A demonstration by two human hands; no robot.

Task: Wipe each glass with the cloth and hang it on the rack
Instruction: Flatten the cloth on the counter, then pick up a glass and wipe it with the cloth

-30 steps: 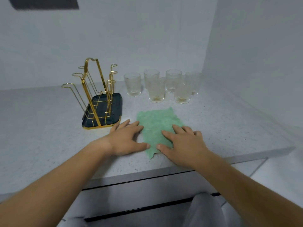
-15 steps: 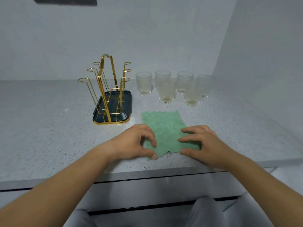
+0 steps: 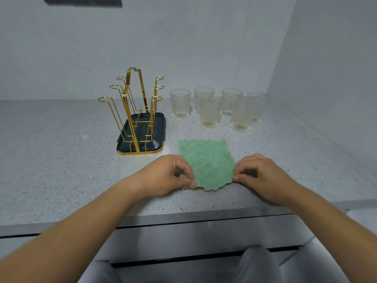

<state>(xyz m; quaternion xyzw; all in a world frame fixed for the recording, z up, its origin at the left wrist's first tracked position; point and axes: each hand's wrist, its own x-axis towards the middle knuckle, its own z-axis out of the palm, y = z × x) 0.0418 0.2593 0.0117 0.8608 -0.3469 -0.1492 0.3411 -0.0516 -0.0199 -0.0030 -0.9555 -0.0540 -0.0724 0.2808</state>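
Cloth [image 3: 206,160]: green, flat on the bench [image 3: 61,150], near its front edge. Left grip [image 3: 165,174] and right grip [image 3: 263,174]: each pinches a near corner, thumb against fingertips. Advice: raise both corners together, then bunch the cloth into one palm, freeing the other. Glasses [image 3: 210,112]: six, upright, behind the cloth. Rack [image 3: 130,119]: unladen, left of them.

The left hand [image 3: 165,176] and right hand [image 3: 263,176] hide the near corners of the cloth [image 3: 208,160]. Right of the rack [image 3: 134,111], the front glasses [image 3: 210,113] partly mask those behind. Above the rack, a dark panel [image 3: 81,0] is cropped.
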